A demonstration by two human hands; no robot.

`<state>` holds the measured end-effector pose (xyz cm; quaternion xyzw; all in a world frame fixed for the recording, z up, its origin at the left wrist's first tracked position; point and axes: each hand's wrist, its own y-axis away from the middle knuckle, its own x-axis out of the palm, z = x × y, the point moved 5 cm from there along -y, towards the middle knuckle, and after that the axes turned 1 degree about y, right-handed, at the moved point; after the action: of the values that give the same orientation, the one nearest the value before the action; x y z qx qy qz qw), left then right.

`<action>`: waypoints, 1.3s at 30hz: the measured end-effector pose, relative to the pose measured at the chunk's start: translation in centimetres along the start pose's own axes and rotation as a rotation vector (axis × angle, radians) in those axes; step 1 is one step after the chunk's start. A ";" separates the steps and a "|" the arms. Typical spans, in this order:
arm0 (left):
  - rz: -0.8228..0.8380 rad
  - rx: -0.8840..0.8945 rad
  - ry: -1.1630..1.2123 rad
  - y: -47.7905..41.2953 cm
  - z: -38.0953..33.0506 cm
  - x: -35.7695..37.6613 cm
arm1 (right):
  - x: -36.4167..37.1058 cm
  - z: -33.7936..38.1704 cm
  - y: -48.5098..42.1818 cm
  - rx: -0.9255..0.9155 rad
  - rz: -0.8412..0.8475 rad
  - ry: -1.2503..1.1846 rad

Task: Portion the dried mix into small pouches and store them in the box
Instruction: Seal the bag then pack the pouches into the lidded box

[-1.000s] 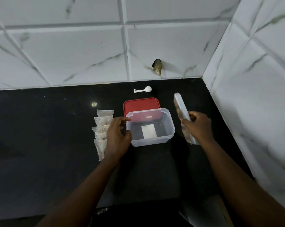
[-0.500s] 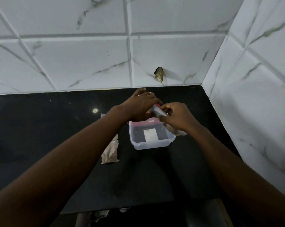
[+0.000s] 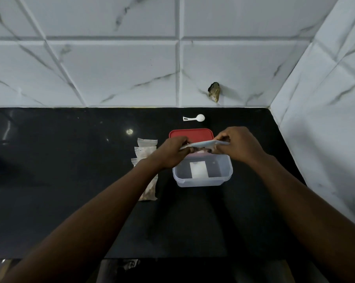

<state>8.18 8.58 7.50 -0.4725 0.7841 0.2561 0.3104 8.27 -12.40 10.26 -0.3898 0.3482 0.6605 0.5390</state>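
Your left hand [image 3: 172, 153] is no longer resting by the pouches [image 3: 146, 149]. It is now meeting the bag [image 3: 201, 144], which was standing upright to the right of the box [image 3: 203, 181] a second ago.

The filled pouches are lying in a row on the counter [image 3: 70, 180], just left of the box and not yet in it, so your left hand is the nearer one for them. Its fingers are curling tight round the bag's left end. The bag is hanging over the back of the open box, in front of the red lid [image 3: 191, 134] — its long axis is running left to right between your hands. Your right hand [image 3: 241, 146] is pinching the right end, fingers closed on it.
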 end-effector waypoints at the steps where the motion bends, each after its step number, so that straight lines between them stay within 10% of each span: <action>1: 0.010 -0.008 0.003 0.1 0.1 0.2 | 0.2 -0.1 0.0 0.010 -0.010 -0.002; 8: -0.043 -0.019 -0.445 -0.4 0.5 0.6 | 1.6 -0.9 -0.8 0.030 -0.023 0.000; 39: 0.045 -0.238 -0.438 -4.2 -0.6 3.7 | 4.3 -0.7 -2.0 0.018 0.019 0.321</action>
<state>10.50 4.19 4.73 -0.4214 0.6729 0.4499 0.4090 9.83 -10.73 6.02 -0.4820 0.4395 0.5917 0.4736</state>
